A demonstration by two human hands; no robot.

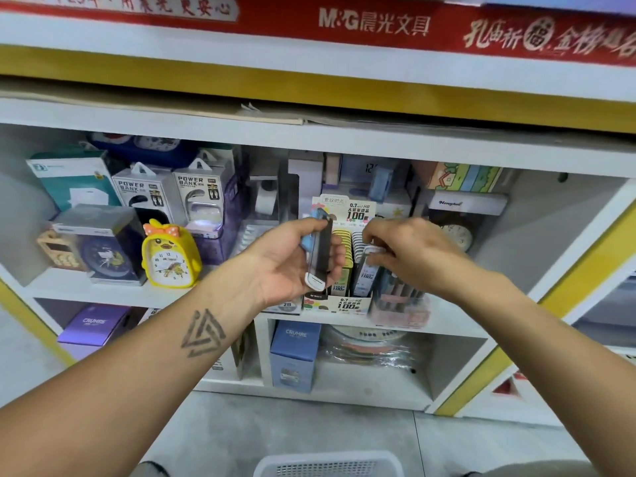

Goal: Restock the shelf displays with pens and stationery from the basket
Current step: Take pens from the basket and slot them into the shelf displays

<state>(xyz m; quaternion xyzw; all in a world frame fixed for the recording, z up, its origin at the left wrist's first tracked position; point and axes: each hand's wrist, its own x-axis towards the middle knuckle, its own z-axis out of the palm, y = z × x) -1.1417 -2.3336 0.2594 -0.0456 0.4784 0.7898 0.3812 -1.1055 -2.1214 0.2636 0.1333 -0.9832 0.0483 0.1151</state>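
We see left hand [289,259] gripping a stack of lead cases [318,249], right hand [409,249] pinching one case [370,261] over the display box [347,302] directly below both hands; basket [327,464] near us

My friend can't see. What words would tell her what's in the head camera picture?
A person's left hand holds a few slim lead cases while the right hand slots one case into a display box on a white shop shelf. A yellow chick clock stands nearby.
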